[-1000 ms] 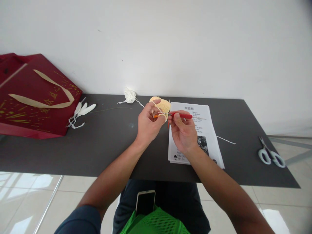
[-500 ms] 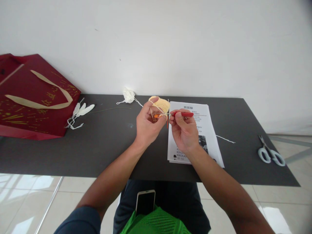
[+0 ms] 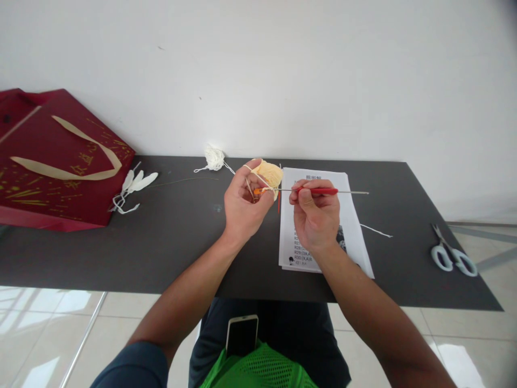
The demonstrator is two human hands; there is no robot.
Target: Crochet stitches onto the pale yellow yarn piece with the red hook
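Note:
My left hand (image 3: 246, 199) is closed on a pale yellow crochet piece (image 3: 268, 172), with a strand of yarn running over its fingers. A small orange item (image 3: 258, 191) shows by its fingertips; I cannot make out what it is. My right hand (image 3: 315, 213) grips a crochet hook (image 3: 323, 191) by its red handle. The thin metal shaft points left and reaches the crochet piece near my left thumb. Another thin metal end sticks out to the right of the handle. A thin red-orange strip hangs just right of my left thumb.
Printed sheets (image 3: 327, 264) lie under my right hand. Scissors (image 3: 452, 256) rest at the table's right end. A white yarn bundle (image 3: 214, 158) sits by the wall. White crocheted petals (image 3: 137, 181) lie beside a red gift bag (image 3: 60, 167) at left. A phone (image 3: 241, 335) is on my lap.
My right hand has moved right with the crochet hook, so more of its shaft shows between the hands. My left hand keeps nearly the same place.

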